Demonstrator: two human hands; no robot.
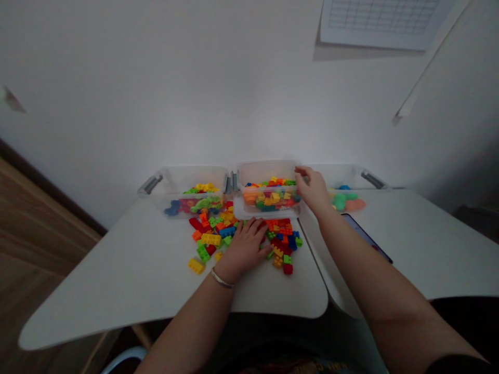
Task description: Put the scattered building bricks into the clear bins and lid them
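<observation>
My left hand (249, 244), with a bracelet (222, 279) at its wrist, lies palm down on a pile of loose toy building bricks (210, 239), fingers spread. Some bricks are hidden under it. My right hand (314, 188) is at the right end of the middle clear plastic bin (268, 169). Its fingers are bent toward the bin, with a gap between thumb and fingers; no brick shows in them. Whether the fingertips touch the rim I cannot make out. Small colourful bricks (273, 196) fill the bottom of that bin.
A left clear bin (195, 174) holds green, yellow and blue pieces. Behind my right arm, a right clear bin (346, 174) has teal and orange pieces. A phone (366, 238) lies right of my forearm. A white wall (195, 93) rises behind the white table (128, 280).
</observation>
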